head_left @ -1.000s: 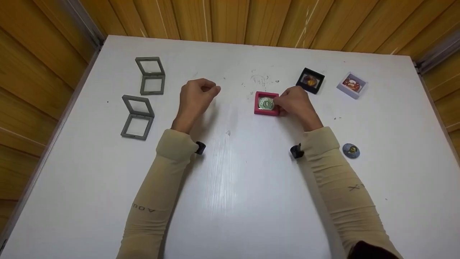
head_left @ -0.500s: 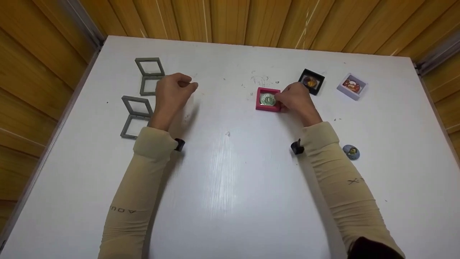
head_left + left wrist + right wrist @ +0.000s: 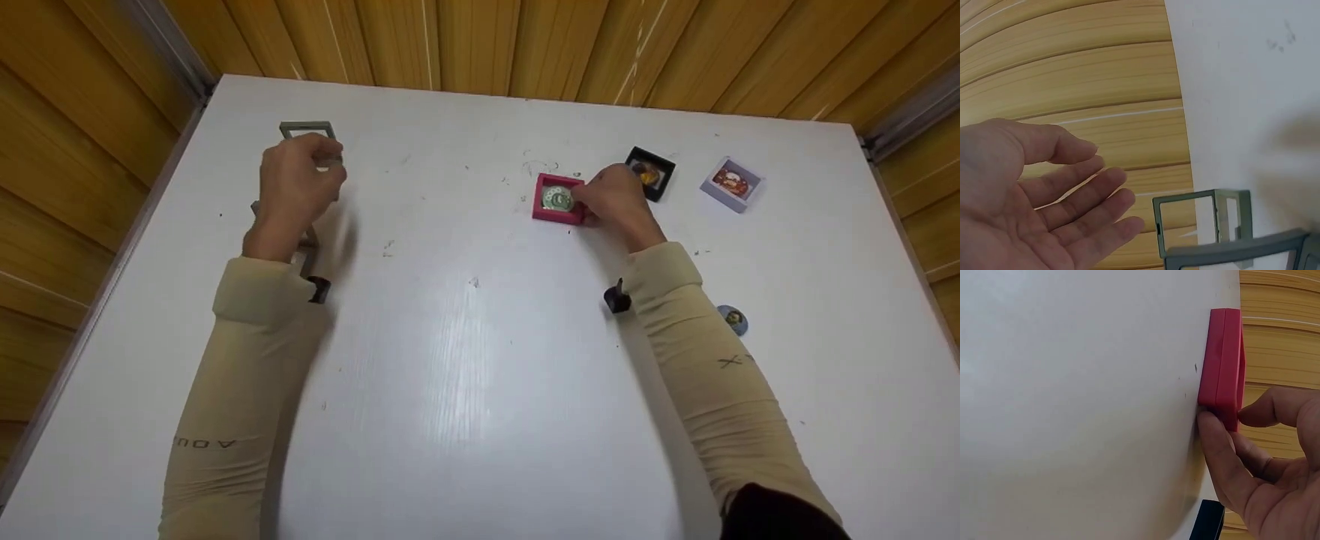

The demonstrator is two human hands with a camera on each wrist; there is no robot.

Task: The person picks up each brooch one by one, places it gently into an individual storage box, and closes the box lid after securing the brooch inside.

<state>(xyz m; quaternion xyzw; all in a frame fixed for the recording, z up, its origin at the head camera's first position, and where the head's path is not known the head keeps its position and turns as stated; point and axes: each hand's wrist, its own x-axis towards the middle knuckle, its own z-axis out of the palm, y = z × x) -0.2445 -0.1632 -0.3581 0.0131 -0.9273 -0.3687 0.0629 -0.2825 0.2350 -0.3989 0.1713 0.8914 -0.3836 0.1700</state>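
Observation:
My right hand pinches the right side of a square red case, thumb on top and fingers at its lower side. A green round badge shows inside the case. In the right wrist view the red case appears edge-on, with a seam round its wall. My left hand hovers over two hinged grey-green frames and holds nothing; its fingers are loosely bent in the left wrist view. The far frame and the near frame are largely hidden behind it. Both stand open in the left wrist view.
On the right lie a black case with an orange badge, and a pale lilac case with a red one. A loose blue badge sits beside my right forearm. The white table ends at a yellow wood-panelled wall.
My left hand has swept left from mid-table to above the grey-green frames. My right hand has shifted the red case slightly towards the far edge, keeping its pinch.

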